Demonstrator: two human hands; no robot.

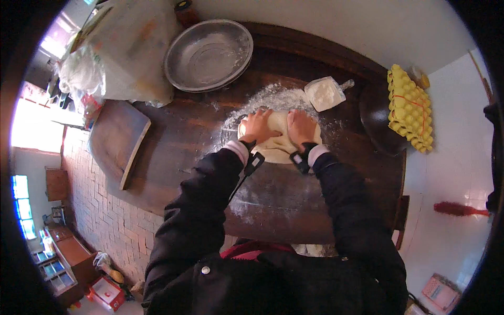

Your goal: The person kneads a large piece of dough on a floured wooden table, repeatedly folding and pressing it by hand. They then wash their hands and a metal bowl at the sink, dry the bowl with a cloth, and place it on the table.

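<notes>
A pale, folded lump of dough (278, 152) lies on the dark wooden table in front of me. My left hand (258, 126) presses on its left part, palm down with the fingers spread. On the right part rests my right hand (302, 128), its fingers reaching towards the dough's far side. A crease runs across the dough between and below my hands. White flour (271, 96) is scattered around the far side of the dough. Close behind my right hand lies a clear scoop (325, 93) filled with flour.
A wide metal basin (206, 57) stands at the back of the table (157, 165). A large plastic bag (134, 51) is at the back left, near a curved wooden board (118, 138). At right, yellow egg trays (410, 108) rest by a dark round lid (374, 118).
</notes>
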